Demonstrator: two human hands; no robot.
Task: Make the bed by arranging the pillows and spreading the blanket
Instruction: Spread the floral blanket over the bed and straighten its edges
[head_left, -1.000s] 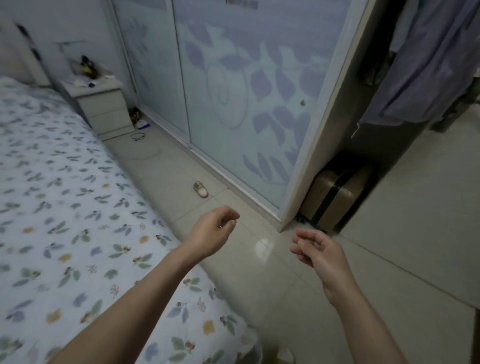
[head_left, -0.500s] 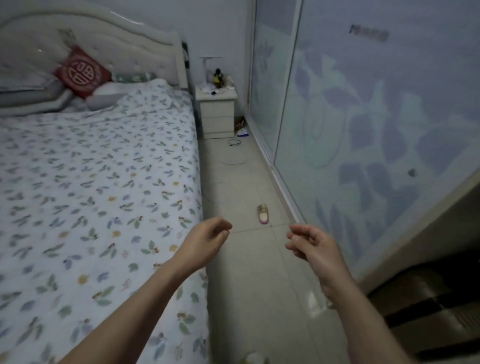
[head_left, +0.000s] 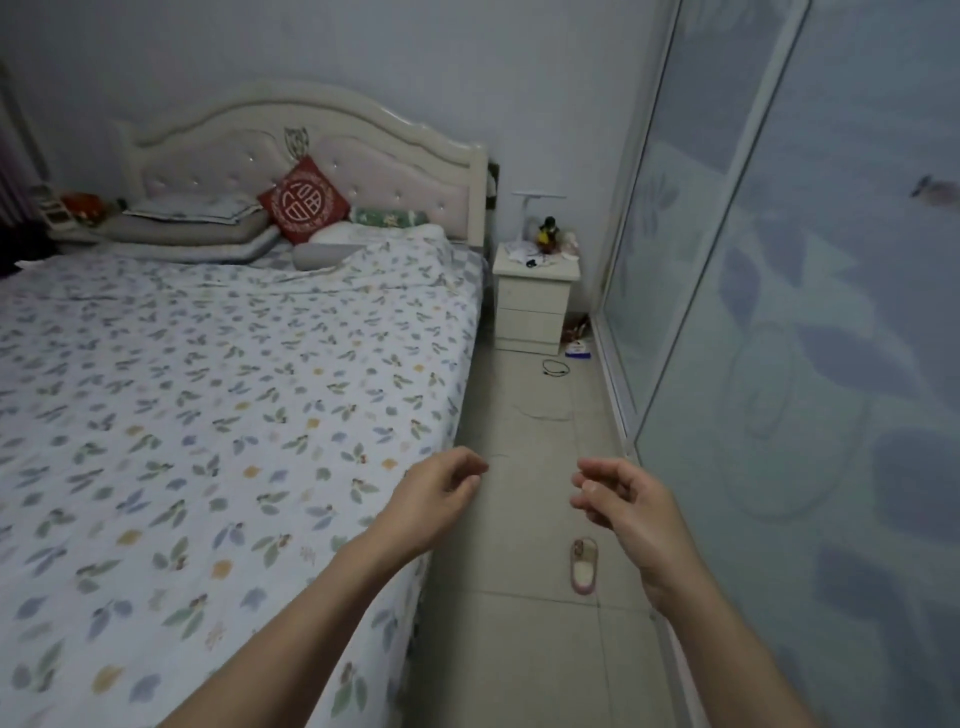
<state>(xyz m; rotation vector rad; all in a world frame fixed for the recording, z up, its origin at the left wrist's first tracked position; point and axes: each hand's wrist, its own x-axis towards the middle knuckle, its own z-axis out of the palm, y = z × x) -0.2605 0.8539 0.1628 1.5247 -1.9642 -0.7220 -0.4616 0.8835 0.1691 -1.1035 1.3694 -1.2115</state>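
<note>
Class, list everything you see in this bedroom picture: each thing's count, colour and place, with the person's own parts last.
bed: one, cream headboard, left
blanket: one, white floral, spread over bed
cushion: one, red, against headboard
pillows: several, grey, stacked at the bed's head
nightstand: one, cream, right of bed
slipper: one, pink, on floor
cable: one, black, on floor near nightstand
wardrobe doors: pale blue, leaf pattern, right
left hand: empty, loosely curled, at the bed's edge
right hand: empty, loosely curled, above floor

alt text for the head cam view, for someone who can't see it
A person's left hand and right hand hang loosely curled and empty beside a bed with a floral blanket spread flat. A red cushion and grey pillows sit at the headboard; a slipper lies on the tiled floor.
</note>
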